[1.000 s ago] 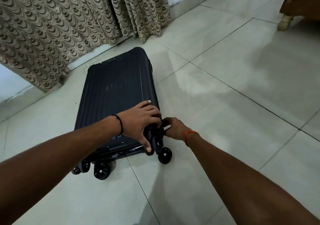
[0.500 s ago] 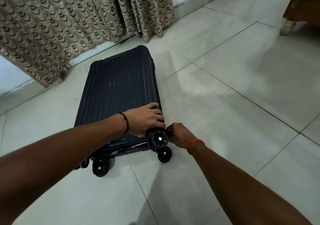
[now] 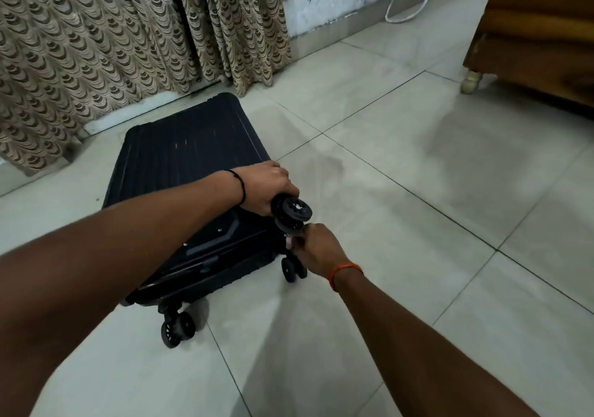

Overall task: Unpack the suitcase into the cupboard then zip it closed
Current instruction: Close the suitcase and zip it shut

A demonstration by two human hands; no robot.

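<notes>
Pale tiled floor (image 3: 401, 223) — a black suitcase (image 3: 186, 159) lies flat on it, near the patterned curtain (image 3: 128, 46).

The suitcase (image 3: 180, 172) lies flat on the floor (image 3: 418, 223), its wheels toward the person. The left hand (image 3: 268, 191) has its grip on the near right corner, just above a wheel (image 3: 294, 209); the right hand (image 3: 316, 249) sits directly below it. Behind the grip, past the suitcase's far end, hangs the curtain (image 3: 128, 40). Far right of the grip stands wooden furniture (image 3: 543, 30).
</notes>
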